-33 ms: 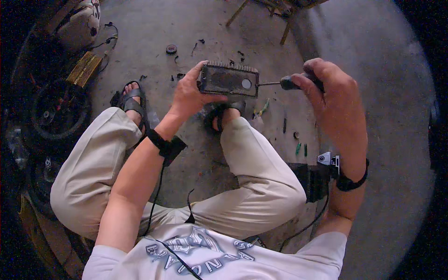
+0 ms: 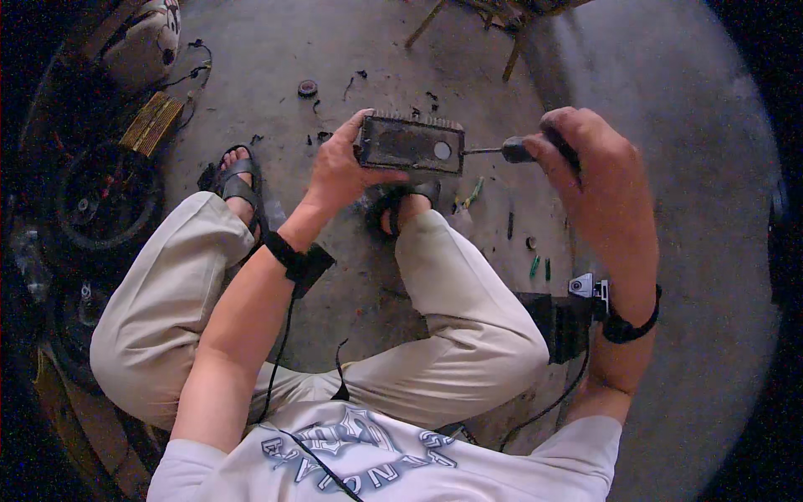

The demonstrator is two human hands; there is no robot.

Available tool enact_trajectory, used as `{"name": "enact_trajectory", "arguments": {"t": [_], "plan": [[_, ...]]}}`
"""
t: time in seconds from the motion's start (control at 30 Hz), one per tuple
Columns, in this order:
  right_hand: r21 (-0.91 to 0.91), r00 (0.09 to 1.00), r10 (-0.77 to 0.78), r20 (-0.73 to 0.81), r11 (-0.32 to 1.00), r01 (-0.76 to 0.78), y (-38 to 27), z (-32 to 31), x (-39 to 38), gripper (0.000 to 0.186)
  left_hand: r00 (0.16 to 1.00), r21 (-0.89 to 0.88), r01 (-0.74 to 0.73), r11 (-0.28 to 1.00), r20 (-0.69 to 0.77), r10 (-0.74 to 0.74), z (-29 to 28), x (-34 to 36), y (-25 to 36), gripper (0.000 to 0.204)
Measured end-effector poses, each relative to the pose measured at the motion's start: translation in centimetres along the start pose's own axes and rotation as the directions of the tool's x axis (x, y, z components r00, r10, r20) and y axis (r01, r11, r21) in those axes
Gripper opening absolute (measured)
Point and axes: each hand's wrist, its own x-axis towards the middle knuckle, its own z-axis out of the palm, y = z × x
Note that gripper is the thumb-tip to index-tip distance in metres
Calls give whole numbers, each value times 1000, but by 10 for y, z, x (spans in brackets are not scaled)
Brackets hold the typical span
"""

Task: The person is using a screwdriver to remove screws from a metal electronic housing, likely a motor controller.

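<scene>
A dark, dusty rectangular box with cooling fins point(image 2: 397, 144) along its far edge and a round pale sticker on its face is held up over the floor. Its left end sits in my left hand point(image 2: 333, 171), thumb and fingers gripping it from both long sides. From the right, a screwdriver point(image 2: 516, 151) lies level, its thin metal shaft reaching the box's right end. The tip meets that end near the sticker; whether it sits in a screw is too small to tell. My right hand point(image 2: 598, 155) is closed around the dark handle.
Pliers with yellow-green handles point(image 2: 474, 191) and small green pieces point(image 2: 535, 266) lie on the floor near my right knee. Farther off is a roll of tape point(image 2: 307, 89) among black scraps. A yellow finned box point(image 2: 152, 124) and a wheel point(image 2: 104, 197) are at left; wooden legs point(image 2: 514, 54) stand ahead.
The fingers of my right hand have shifted slightly around the screwdriver handle. My left hand and the box stay where they were.
</scene>
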Motion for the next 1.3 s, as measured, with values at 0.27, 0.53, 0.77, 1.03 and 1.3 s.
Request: {"name": "enact_trajectory", "arguments": {"t": [0.27,0.53,0.77,1.03,1.3], "plan": [[128,979,-194,-57,972,199,-1,4,-2,30,998,-112,56,992,27,-54,-1,1,4,110],[211,968,-241,-74,945,251,3,1,1,36,999,-19,-45,999,-9,44,2,-1,-1,101],[4,999,6,-34,1000,-6,-4,2,-7,32,1000,-111,14,994,11,-13,2,-2,-3,110],[194,956,-280,-89,937,292,-1,3,-3,33,1000,-38,-9,999,2,9,1,-1,3,110],[165,967,-251,-46,953,255,5,-1,1,34,1000,-56,-24,998,-9,24,1,0,4,109]]}}
